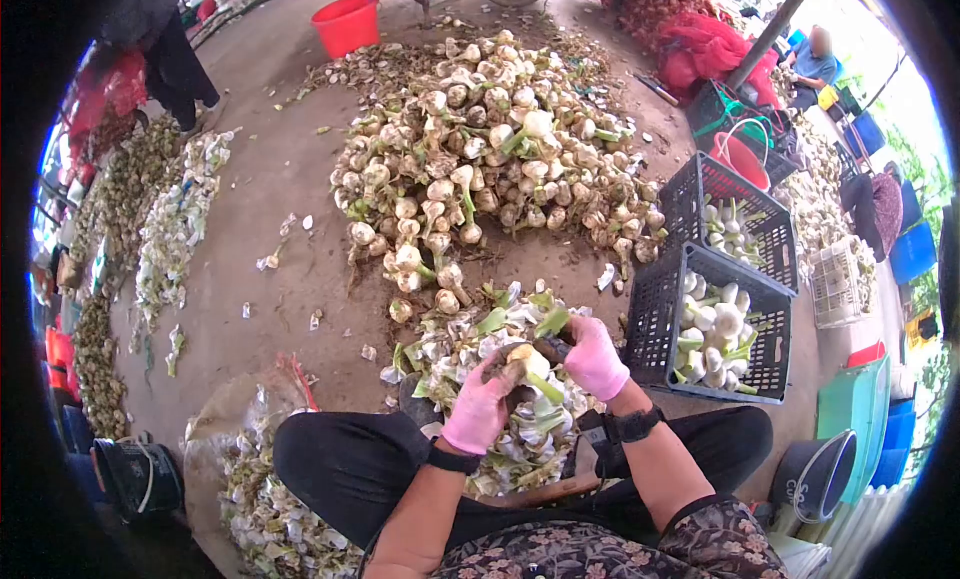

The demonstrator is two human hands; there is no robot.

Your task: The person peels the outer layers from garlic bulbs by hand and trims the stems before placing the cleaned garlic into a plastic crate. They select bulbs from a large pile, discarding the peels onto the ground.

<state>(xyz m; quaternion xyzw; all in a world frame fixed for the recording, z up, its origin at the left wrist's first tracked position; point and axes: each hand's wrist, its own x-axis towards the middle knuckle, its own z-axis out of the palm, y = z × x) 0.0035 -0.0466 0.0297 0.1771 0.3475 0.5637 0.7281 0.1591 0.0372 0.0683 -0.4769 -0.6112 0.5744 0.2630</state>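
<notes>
A garlic bulb [530, 361] with a green stem is held in the closed fingers of my left hand [480, 409], low in front of me. My right hand [597, 363], just to its right, is closed with a green strip of garlic husk [551, 322] at its fingertips. Both hands wear pink gloves with dark, soiled fingertips. Beneath them, between my legs, lies a pile of peeled husks and cut stems [530, 434]. Beyond it spreads a large heap of unpeeled garlic [500, 149].
At right stand a black crate [640, 354] of white peeled bulbs and another crate [690, 204] behind it, with a red bucket [742, 161]. A red basin [346, 25] sits beyond the heap. Other people [815, 64] are at the far right and far left.
</notes>
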